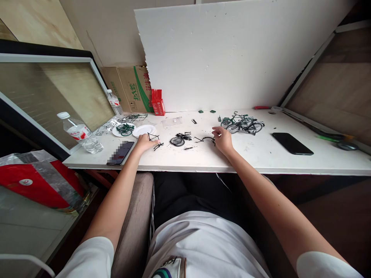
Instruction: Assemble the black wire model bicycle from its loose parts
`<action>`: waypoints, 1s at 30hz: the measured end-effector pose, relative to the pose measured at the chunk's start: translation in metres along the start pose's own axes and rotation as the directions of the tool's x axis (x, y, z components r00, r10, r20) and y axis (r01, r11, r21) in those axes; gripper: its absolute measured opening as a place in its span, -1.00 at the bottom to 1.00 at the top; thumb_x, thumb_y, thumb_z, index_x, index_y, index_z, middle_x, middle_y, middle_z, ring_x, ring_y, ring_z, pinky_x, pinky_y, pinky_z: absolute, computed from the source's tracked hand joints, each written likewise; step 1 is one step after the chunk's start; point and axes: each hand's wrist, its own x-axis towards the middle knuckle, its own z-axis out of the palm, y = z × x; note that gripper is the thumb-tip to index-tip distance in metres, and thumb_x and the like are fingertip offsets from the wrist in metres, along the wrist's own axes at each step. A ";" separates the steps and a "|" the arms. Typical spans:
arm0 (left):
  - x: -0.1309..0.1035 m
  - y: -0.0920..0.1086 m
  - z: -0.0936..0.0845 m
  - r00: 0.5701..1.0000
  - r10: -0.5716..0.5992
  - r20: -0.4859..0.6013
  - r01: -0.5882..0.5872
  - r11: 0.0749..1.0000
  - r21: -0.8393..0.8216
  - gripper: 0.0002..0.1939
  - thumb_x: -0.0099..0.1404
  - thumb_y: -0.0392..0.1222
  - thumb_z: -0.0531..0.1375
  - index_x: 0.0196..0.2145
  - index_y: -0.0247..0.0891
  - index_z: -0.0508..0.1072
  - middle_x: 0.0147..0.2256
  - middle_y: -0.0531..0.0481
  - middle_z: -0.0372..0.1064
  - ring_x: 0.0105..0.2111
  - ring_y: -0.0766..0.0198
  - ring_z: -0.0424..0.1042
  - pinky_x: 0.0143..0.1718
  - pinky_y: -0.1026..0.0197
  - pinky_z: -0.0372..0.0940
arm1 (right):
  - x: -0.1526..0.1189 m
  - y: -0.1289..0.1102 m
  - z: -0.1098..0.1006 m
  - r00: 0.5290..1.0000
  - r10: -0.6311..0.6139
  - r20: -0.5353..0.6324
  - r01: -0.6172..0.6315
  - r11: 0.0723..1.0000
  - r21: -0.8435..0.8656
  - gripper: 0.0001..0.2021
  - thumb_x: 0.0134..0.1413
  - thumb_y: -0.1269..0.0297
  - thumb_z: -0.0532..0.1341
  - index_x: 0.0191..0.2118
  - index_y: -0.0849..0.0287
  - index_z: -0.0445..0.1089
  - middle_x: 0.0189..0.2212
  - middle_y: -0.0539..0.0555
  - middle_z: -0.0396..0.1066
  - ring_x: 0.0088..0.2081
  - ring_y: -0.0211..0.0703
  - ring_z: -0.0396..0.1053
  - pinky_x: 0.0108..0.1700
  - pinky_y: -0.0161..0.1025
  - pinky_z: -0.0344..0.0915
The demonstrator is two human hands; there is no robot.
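Note:
My left hand (146, 143) is at the left middle of the white table, its fingers closed on a thin black model bicycle frame (154, 136). A small forked black part (159, 146) is by its fingertips. My right hand (222, 139) is bent with thumb and fingers drawn together; what is between them is hidden. Beside its fingers is a curved black part (208, 138) like a mudguard, its right end by the hand. Between my hands lie black spoked wheels (177, 141) with a cluster of black parts (184, 136) and a short black piece (188, 148).
Green and black model bicycles (242, 124) stand behind my right hand. A black phone (292, 143) lies at right, another phone (120, 153) at left. White plates (144, 130), one with green parts (125, 129), and water bottles (81, 133) are at left. A white board (214, 58) stands behind.

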 end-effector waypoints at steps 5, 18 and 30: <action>-0.013 0.013 0.012 0.972 0.147 -0.182 -0.057 0.904 0.425 -0.16 0.10 0.02 0.48 0.24 -0.43 0.37 0.28 -0.53 0.18 0.35 -0.38 0.19 0.33 -0.15 0.17 | -0.003 -0.013 -0.003 0.998 -0.062 -0.032 0.064 0.995 0.072 -0.62 0.22 0.35 0.15 0.10 0.20 0.54 -0.09 0.27 0.63 -0.15 0.07 0.55 -0.03 0.06 0.53; -0.060 0.065 0.057 0.898 0.328 0.294 -0.272 0.938 -0.216 -0.48 0.35 0.29 0.28 -0.20 -0.27 0.68 -0.17 -0.26 0.65 -0.18 0.00 0.52 -0.05 0.03 0.34 | -0.016 -0.054 0.016 0.989 0.040 0.139 -0.122 0.747 0.653 -0.60 -0.05 0.08 0.54 -0.10 0.09 0.54 -0.16 0.14 0.60 -0.12 0.04 0.59 0.08 0.13 0.58; -0.081 0.074 0.084 0.887 0.129 0.444 0.047 0.930 -0.365 -0.37 0.19 0.42 0.37 -0.33 -0.30 0.65 -0.35 -0.21 0.60 -0.33 0.09 0.52 -0.26 0.10 0.26 | -0.066 -0.110 0.053 0.952 -0.188 0.240 -0.029 0.727 0.686 -0.66 0.09 0.11 0.51 -0.03 0.02 0.56 -0.14 0.08 0.57 -0.08 -0.04 0.55 0.02 -0.05 0.52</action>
